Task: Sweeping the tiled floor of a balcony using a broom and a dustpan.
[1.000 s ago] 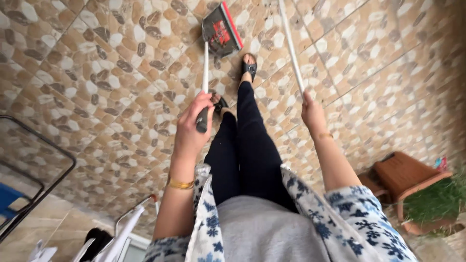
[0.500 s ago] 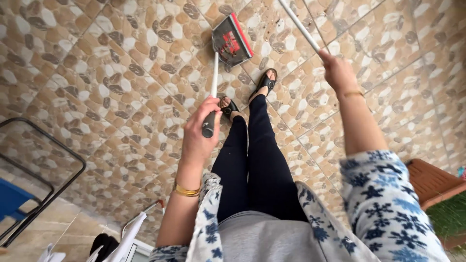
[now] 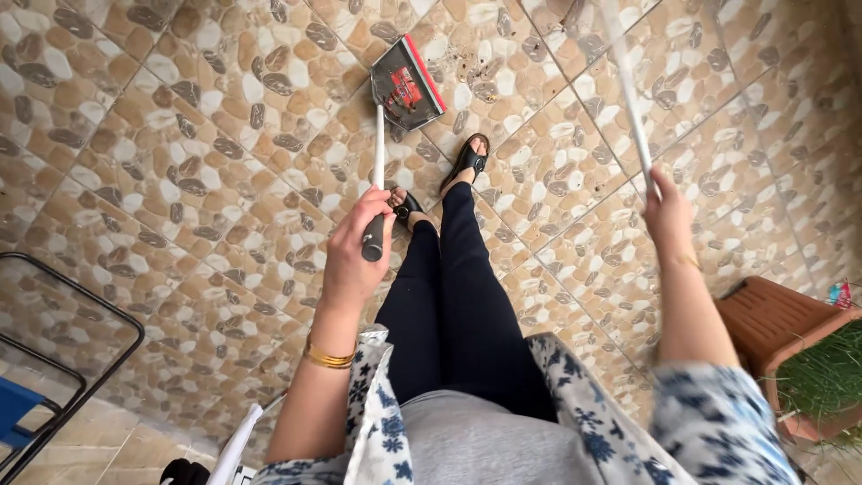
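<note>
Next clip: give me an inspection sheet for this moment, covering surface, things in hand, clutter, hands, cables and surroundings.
Surface: pebble-patterned tile floor, with dark specks near the dustpan.
Things in hand: dustpan, grey with a red edge, on the floor in front of the feet, its white handle rising to the left hand; white pole running up out of view.
Clutter: nothing seen on the floor around the feet.
Hands: left hand closed round the dustpan handle's dark grip; right hand closed round the pole, blurred.
Cables: nothing seen.
Surroundings: brown planter with grass at right; black metal frame at left; white rack at bottom.
</note>
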